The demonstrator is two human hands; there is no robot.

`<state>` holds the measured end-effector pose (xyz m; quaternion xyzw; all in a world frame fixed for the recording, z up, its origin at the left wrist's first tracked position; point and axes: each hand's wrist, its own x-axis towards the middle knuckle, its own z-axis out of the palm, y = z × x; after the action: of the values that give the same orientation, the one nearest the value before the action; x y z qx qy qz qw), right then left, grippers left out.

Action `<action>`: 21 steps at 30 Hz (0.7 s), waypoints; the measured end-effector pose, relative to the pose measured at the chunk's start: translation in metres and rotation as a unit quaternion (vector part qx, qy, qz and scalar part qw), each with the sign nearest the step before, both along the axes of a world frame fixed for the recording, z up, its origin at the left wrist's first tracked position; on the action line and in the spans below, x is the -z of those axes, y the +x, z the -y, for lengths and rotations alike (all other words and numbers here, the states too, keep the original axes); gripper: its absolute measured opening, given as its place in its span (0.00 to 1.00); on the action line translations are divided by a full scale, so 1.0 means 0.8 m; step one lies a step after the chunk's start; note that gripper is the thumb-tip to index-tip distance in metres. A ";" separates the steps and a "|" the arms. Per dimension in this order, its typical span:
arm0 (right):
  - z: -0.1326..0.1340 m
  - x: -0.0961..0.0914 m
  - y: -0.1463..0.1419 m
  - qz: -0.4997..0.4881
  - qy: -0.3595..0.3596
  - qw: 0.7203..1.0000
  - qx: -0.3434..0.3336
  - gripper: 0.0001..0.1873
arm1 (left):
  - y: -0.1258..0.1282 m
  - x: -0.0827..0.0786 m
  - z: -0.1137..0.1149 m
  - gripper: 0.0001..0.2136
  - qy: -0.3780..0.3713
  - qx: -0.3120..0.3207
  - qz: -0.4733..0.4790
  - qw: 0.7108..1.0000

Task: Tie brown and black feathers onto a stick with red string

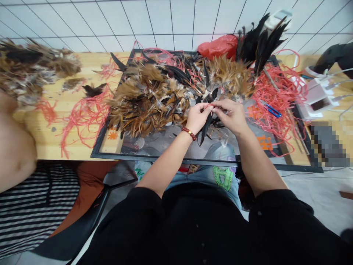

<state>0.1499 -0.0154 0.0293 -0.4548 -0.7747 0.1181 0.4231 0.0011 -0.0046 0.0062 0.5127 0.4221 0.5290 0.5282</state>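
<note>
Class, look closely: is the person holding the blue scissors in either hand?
No, the blue scissors lie among the red strings, apart from the right hand and left hand, which together pinch black feathers.

Bare glass of black-framed tray (157,145) open at lower centre, heaped brown-black feathers (146,101) blocking above, tangled red plastic strings (278,94) crowding right, another person's bare arm (13,147) at left edge

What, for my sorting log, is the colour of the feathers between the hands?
Black feathers, best seen in the head view.
</note>
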 end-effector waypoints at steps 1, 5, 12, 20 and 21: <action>0.000 0.001 0.000 -0.002 0.000 1.000 0.008 0.10 | 0.000 0.001 0.000 0.05 -0.005 -0.004 0.000 1.000; 0.000 0.004 0.000 0.014 0.022 0.999 0.044 0.09 | 0.002 -0.001 0.002 0.02 -0.029 -0.009 0.013 0.999; 0.007 0.005 -0.003 0.086 0.079 0.988 0.099 0.09 | 0.005 -0.013 0.009 0.09 -0.037 -0.010 0.017 0.999; 0.008 0.012 -0.009 0.110 0.084 0.983 0.122 0.06 | 0.001 -0.015 0.012 0.11 0.047 -0.027 -0.110 0.992; 0.008 0.012 -0.010 0.110 0.087 0.982 0.127 0.07 | 0.001 -0.016 0.013 0.10 0.054 -0.025 -0.112 0.992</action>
<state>0.1419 -0.0220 0.0193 -0.5214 -0.7597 -0.0548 0.3847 0.0021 -0.0154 0.0187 0.5859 0.4624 0.5029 0.4359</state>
